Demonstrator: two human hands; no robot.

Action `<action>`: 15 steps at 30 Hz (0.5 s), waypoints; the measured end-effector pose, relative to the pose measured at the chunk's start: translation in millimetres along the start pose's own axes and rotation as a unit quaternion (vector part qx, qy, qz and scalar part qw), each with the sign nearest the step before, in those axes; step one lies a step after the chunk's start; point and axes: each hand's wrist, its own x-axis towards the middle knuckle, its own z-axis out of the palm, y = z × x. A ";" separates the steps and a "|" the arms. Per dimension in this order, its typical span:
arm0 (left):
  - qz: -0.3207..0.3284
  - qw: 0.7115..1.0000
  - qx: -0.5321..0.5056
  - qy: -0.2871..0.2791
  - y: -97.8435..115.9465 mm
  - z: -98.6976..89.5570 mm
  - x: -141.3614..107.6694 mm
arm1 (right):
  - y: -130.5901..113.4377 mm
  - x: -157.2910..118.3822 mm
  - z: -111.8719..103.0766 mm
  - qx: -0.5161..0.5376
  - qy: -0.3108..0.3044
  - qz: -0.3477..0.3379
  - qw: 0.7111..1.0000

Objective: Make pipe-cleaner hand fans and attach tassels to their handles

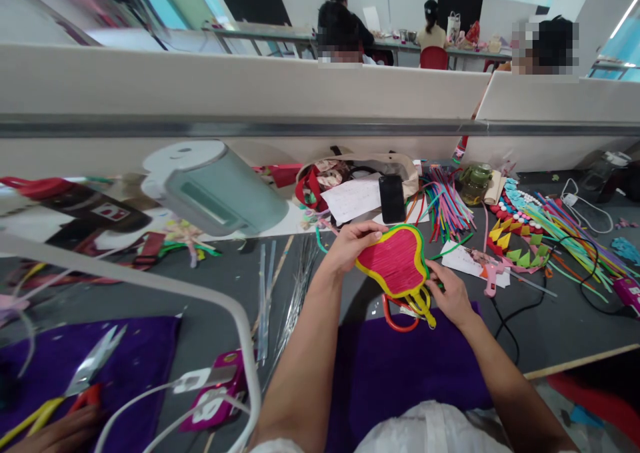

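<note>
A flat pink craft piece (397, 261) with a yellow and green fuzzy border, apparently pipe cleaner, is raised above the table. My left hand (356, 245) pinches its upper left edge between thumb and fingers. At the lower right edge, my right hand (453, 298) has its fingers closed on the border, where a green pipe cleaner (453, 247) sticks out. Yellow pipe-cleaner loops (423, 305) hang from the piece's lower end. Just under them lies a red loop-shaped handle (401, 326), partly hidden. A purple cloth (407, 366) lies in front of me.
At left, another person's hand (70, 430) rests by scissors (95, 363). A pale green jug (225, 190), a phone (393, 198), pipe-cleaner bundles (450, 203) and a pink glue gun (493, 276) with a black cord lie along the table. A white partition (250, 86) stands behind.
</note>
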 end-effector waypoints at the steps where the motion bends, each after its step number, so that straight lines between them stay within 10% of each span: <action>1: -0.001 1.000 -0.001 0.001 0.0 0.0 -0.1 | -0.2 -0.1 -0.6 -0.001 0.000 0.002 1.000; 15: -0.002 1.000 -0.007 -0.003 1.1 0.3 -0.1 | 6.4 7.9 -9.5 0.118 -0.050 0.032 0.991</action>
